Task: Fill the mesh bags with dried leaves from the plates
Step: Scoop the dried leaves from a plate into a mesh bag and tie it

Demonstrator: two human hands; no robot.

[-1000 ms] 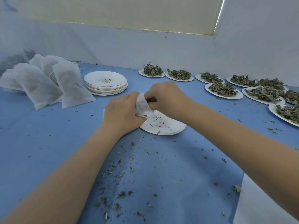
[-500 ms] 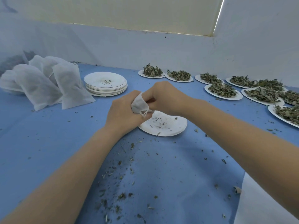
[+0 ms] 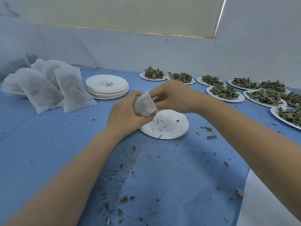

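Leaf crumbs (image 3: 123, 199) are scattered over the near part of the blue table (image 3: 48, 144). At its centre, the left hand (image 3: 123, 118) grips the mesh bag (image 3: 144, 104), fingers curled round it. The right hand (image 3: 175, 97) pinches the bag's top edge. Both are above a nearly bare plate (image 3: 172, 128). Filled bags (image 3: 48, 88) and stacked plates (image 3: 107, 87) occupy the far left; leaf plates (image 3: 224, 93) line the far right edge.

Herb-packing workroom: leaf plates (image 3: 224, 93), bags (image 3: 71, 88).

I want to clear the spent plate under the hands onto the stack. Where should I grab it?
Pinch the near right rim of the emptied white paper plate, coming from the right: it lies flat, and both hands cover its far left edge.
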